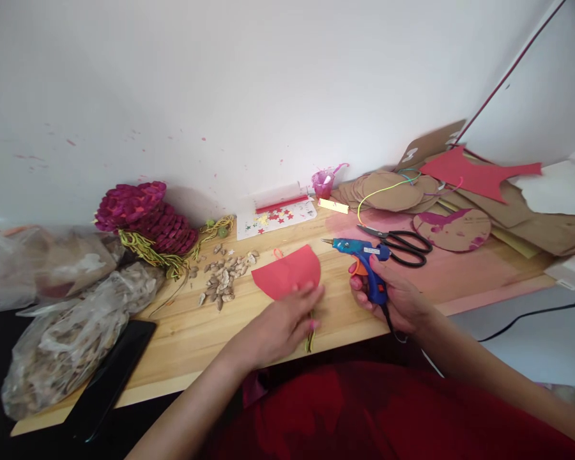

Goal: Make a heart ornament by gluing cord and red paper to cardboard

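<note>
My right hand [393, 295] is closed around the grip of a blue glue gun [359, 253], whose nozzle points left above the wooden table [196, 332]. My left hand [287, 322] lies with fingers stretched out on the near edge of a red paper half-circle [287, 271] that rests flat on the table. A thin green and yellow strand [310, 337] sticks out from under that hand.
Black scissors [402, 245] lie just behind the glue gun. A pile of pale seeds [223, 278] sits left of the red paper. Magenta woven pieces [146, 214], plastic bags [67, 326], a star sheet [275, 217] and cardboard cut-outs [453, 230] lie around.
</note>
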`<state>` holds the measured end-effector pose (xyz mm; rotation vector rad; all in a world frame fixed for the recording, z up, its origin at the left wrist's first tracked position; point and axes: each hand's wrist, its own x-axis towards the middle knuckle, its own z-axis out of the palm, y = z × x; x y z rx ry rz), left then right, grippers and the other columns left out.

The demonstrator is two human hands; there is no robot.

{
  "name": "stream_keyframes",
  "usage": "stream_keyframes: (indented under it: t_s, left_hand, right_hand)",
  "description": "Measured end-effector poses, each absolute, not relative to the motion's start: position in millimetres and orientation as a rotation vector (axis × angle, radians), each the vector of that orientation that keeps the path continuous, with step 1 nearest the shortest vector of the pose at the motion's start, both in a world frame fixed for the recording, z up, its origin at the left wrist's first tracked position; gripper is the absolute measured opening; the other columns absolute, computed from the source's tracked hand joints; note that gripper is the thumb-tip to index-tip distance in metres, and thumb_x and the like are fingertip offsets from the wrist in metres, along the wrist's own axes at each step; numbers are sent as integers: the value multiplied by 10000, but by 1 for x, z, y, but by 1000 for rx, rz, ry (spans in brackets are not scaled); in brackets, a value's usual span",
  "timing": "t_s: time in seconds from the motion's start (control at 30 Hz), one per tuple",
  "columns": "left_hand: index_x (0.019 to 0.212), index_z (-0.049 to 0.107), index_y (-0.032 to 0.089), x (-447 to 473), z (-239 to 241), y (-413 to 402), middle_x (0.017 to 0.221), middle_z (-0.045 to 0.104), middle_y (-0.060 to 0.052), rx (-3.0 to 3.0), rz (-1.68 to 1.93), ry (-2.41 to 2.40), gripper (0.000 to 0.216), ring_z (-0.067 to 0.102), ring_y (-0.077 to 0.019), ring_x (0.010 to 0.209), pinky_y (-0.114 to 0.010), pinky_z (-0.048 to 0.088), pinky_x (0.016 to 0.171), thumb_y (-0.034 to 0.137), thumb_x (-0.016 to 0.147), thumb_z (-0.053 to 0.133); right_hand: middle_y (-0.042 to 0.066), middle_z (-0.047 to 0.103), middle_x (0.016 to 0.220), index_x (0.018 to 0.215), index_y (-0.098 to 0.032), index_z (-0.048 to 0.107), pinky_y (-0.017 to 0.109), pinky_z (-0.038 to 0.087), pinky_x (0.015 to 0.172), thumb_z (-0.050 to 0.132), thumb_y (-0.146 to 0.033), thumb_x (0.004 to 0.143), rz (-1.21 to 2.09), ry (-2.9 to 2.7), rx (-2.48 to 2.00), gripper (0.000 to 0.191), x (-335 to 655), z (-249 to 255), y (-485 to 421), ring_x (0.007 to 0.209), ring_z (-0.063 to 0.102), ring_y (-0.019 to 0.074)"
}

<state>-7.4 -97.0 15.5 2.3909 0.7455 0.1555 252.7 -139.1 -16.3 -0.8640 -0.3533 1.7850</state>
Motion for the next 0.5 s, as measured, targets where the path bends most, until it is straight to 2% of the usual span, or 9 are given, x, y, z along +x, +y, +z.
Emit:
stream_keyframes:
  t_s: [0.03,0.1,0.13,0.23,0.3,0.37,0.43,0.47,0.5]
  left_hand:
    - [1551,296,253,-14,23,-103,1415,583,-75,2241,112,600,565,570,-201,1294,-364,502,1055,369,1017,441]
    - [1481,443,246,-23,31,-106,1291,680,-64,2070,122,553,462,671,-181,1151,-336,552,978,371,1048,339]
    - [1471,462,237,-25,31,-105,1347,641,-71,2090,240,657,464,631,-188,1216,-353,518,1033,370,1054,307]
    - [1553,294,203,-23,22,-96,1582,348,-88,2382,363,948,571,291,-243,1484,-486,267,1218,393,1025,396]
    - [1542,317,176,-18,16,-96,1590,324,-91,2520,278,880,583,227,-259,1502,-515,206,1232,389,1012,430]
    - [1517,380,219,-15,17,-101,1573,372,-57,2500,148,709,506,300,-224,1479,-440,270,1222,355,1029,391]
    - [1431,510,271,-15,21,-105,1439,566,-21,2387,92,533,427,536,-163,1325,-312,417,1133,369,1035,380]
    - [1403,542,271,-15,22,-105,1386,615,-21,2374,165,548,418,586,-156,1270,-297,442,1107,378,1038,369]
    - [1436,504,255,-16,22,-103,1408,596,-34,2401,232,607,440,560,-165,1301,-318,419,1129,382,1038,366]
  right_hand:
    - [26,650,717,871,-175,693,169,482,473,649,-497,892,1788,-353,-864,326,253,-16,-139,546,579,103]
    - [28,649,713,867,-175,699,171,487,475,651,-479,894,1786,-354,-870,309,252,-16,-138,546,574,105]
    - [31,649,713,866,-175,701,172,490,479,646,-472,899,1784,-354,-873,304,252,-16,-138,549,574,107]
    - [37,644,711,868,-165,707,172,489,472,616,-479,919,1781,-353,-873,331,250,-15,-137,546,572,107]
    - [35,641,709,864,-162,707,171,487,466,596,-489,930,1782,-343,-866,353,250,-14,-138,542,575,105]
    - [33,642,709,856,-161,707,171,490,466,588,-488,936,1782,-331,-863,357,250,-14,-138,543,579,105]
    - [36,651,721,860,-161,709,171,502,482,585,-480,940,1779,-327,-859,351,250,-13,-138,557,588,108]
    - [38,656,724,864,-162,710,173,510,493,587,-475,940,1774,-329,-855,345,250,-12,-138,567,593,111]
    - [41,661,725,868,-163,711,177,519,508,591,-471,938,1771,-332,-850,338,249,-12,-137,578,600,116]
